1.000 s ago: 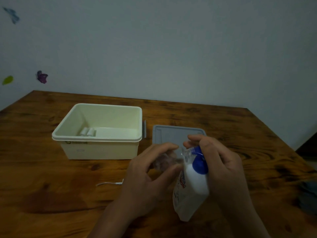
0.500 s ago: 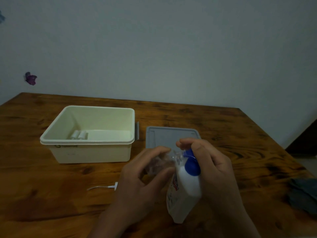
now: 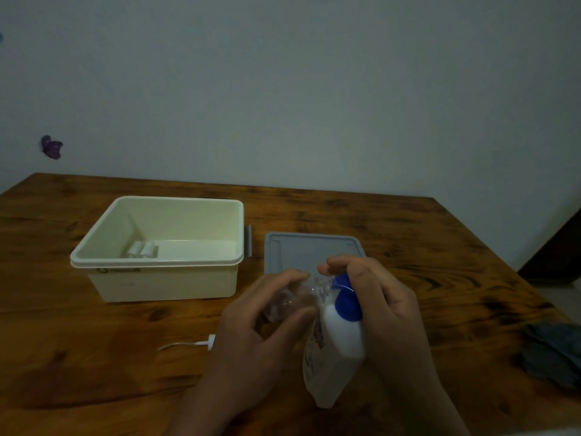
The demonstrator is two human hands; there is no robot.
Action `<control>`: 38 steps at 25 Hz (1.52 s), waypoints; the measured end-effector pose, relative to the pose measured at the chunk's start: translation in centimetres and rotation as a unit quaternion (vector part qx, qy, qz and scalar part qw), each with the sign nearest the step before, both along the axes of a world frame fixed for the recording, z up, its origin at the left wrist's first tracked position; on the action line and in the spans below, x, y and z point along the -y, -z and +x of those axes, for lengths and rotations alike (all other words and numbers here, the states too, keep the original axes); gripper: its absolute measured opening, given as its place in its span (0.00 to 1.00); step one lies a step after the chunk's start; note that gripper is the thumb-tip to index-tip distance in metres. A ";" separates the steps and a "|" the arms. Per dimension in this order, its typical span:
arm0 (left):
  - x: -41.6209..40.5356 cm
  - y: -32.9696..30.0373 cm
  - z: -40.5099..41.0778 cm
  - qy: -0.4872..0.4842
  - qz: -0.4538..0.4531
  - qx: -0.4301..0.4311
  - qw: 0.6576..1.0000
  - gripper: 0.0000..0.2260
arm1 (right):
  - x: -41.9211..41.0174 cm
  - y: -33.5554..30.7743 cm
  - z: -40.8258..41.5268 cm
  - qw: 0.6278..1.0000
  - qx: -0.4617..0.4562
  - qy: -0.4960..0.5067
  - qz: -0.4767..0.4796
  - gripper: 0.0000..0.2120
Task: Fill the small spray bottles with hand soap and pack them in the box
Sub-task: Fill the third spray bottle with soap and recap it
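Observation:
My left hand [image 3: 251, 335] holds a small clear spray bottle [image 3: 287, 302], tilted with its open neck toward the right. My right hand [image 3: 386, 313] grips a white hand-soap pouch [image 3: 333, 357] with a blue spout [image 3: 345, 302], the spout pressed against the bottle's neck. A cream box [image 3: 157, 262] stands open at the left, with two small white-capped bottles [image 3: 141, 250] lying inside near its front left corner. Whether soap is flowing cannot be told.
The box's grey lid [image 3: 301, 250] lies flat just beyond my hands. A white spray head with its thin tube [image 3: 191, 343] lies on the wooden table [image 3: 78, 357] left of my left hand. A dark cloth [image 3: 553, 350] sits at the right edge.
My hands have held the same grip on bottle and pouch, staying together over the table. The view has shifted a little, so the box sits further left in the frame.

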State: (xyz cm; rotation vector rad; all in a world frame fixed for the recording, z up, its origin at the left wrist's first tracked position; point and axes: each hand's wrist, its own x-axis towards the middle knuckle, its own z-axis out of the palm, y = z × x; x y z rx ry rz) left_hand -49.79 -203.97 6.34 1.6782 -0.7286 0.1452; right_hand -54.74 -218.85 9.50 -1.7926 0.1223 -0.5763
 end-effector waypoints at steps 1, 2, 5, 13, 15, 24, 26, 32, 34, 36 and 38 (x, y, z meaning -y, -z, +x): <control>0.0 -0.1 0.1 0.002 0.001 0.001 1.000 0.17 | 0.1 -0.2 0.0 1.000 0.000 -0.005 0.001 0.14; -0.1 -0.2 0.1 0.004 0.000 0.001 1.000 0.16 | 0.1 -0.2 0.0 1.000 -0.001 -0.008 0.002 0.14; -0.1 -0.2 0.2 0.010 -0.004 -0.010 1.000 0.17 | 0.1 0.0 0.0 1.000 0.008 -0.002 0.003 0.14; -0.1 0.2 0.0 0.006 -0.006 -0.002 1.000 0.16 | 0.1 0.4 0.1 1.000 -0.003 0.002 -0.018 0.14; -0.1 0.0 0.0 0.006 -0.009 0.005 1.000 0.16 | 0.3 0.1 0.3 1.000 -0.002 -0.007 -0.018 0.13; 0.0 0.8 0.1 0.012 -0.014 -0.010 1.000 0.16 | 0.1 0.9 0.3 0.999 0.008 -0.004 -0.043 0.15; -0.1 0.7 0.2 0.013 -0.014 -0.007 1.000 0.17 | 0.1 0.8 0.4 1.000 0.004 -0.004 -0.030 0.13; -0.2 0.0 0.4 0.017 -0.017 0.015 1.000 0.16 | 0.3 0.0 0.6 0.999 0.000 -0.013 -0.035 0.15; -0.2 0.2 0.5 0.018 -0.015 0.016 1.000 0.16 | 0.3 0.3 0.5 0.999 -0.001 -0.006 -0.035 0.17; -0.2 0.5 0.5 0.014 -0.009 0.008 1.000 0.16 | 0.3 0.7 0.5 0.999 0.002 -0.001 -0.051 0.18; -0.2 0.5 0.4 0.010 -0.009 0.003 1.000 0.16 | 0.3 0.8 0.3 0.998 -0.002 -0.003 -0.058 0.18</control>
